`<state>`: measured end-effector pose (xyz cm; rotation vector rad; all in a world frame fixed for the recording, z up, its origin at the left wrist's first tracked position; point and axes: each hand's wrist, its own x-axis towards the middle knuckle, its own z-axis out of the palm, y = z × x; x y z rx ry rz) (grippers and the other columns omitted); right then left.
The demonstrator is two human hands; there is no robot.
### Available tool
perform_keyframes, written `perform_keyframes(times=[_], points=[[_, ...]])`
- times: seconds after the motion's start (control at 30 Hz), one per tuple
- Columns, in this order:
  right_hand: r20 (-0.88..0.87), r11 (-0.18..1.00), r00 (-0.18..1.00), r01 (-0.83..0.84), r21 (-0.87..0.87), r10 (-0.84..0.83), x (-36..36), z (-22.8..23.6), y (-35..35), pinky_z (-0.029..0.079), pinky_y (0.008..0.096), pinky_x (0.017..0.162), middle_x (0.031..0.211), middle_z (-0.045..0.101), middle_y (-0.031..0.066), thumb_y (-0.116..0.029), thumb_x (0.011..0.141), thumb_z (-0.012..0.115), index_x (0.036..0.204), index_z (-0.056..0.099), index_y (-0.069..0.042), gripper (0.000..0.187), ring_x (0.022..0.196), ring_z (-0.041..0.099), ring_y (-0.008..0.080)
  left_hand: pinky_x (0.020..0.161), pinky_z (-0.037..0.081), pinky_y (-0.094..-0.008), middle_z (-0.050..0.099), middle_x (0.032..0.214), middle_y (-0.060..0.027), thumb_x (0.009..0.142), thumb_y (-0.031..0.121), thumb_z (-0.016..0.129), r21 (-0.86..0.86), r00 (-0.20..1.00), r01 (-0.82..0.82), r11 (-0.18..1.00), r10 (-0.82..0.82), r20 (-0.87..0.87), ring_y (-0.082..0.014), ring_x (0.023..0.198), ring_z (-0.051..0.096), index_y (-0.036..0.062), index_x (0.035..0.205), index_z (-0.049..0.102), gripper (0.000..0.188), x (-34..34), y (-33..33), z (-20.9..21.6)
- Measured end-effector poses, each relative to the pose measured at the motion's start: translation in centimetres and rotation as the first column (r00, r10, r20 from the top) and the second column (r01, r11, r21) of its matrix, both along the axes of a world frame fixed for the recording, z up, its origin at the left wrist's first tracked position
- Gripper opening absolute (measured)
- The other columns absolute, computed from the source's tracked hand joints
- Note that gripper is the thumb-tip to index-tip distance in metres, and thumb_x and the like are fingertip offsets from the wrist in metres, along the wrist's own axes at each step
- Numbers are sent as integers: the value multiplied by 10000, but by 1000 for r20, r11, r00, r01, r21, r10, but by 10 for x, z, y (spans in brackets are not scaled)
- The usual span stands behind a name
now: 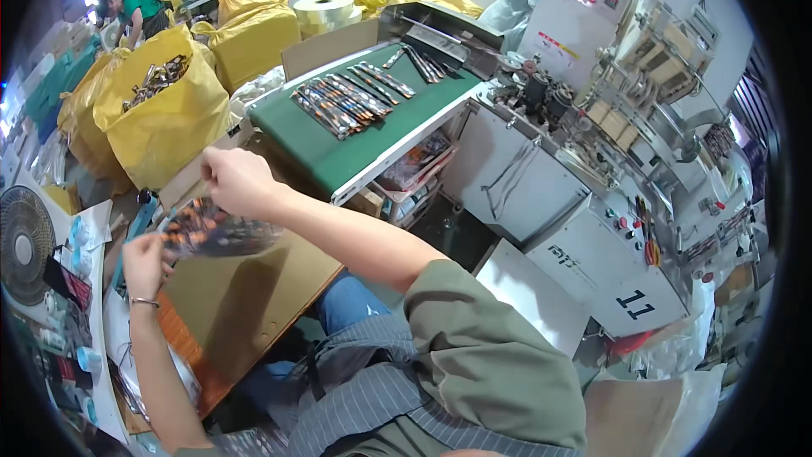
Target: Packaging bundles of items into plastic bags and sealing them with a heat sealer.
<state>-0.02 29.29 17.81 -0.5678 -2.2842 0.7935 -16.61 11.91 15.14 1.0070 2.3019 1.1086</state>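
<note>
A bunch of slim dark packets with orange print (222, 230) hangs over the brown board, smeared by motion. My left hand (145, 264) pinches its left end, fingers closed. Just above the bunch, my right hand (241, 179) is closed, its fingers curled; what they hold, if anything, is hidden. Similar long, slim packets (342, 101) lie side by side on the green conveyor belt (296, 145), beyond my right hand. A few more packets (423, 63) lie at the belt's far end.
A brown board (254, 288) lies before me. Yellow bags (165, 140) stand at the left, one filled with packets. A fan (25, 241) is at far left. The white machine (562, 245) with a lit screen stands right. A person in green (139, 10) bends over far left.
</note>
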Motion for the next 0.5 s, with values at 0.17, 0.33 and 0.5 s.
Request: perform_keyframes(times=[0.17,0.33,0.5], points=[[212,995,973,-80,-54,89,-10,-3,28,499,401,710,806,654,134,-117,684,573,763,648,-63,122,815,630,302,394,372,-237,556,508,-36,897,107,504,-96,992,99,990,-105,-62,-89,439,529,-46,849,645,214,-4,-1,13],[364,853,820,-259,-453,442,-14,-15,34,514,274,541,705,651,103,-116,753,629,818,607,36,167,576,638,168,393,352,-217,578,618,-12,904,123,533,233,973,84,969,-28,-231,-65,451,494,-62,979,641,226,-10,-21,-7],[7,935,937,-349,68,349,5,26,15,486,339,783,1016,624,196,-302,767,716,1235,469,14,617,911,627,264,400,334,-184,602,645,-16,906,155,561,337,1000,30,941,-30,-6,-47,462,482,-17,998,657,218,18,-32,28]])
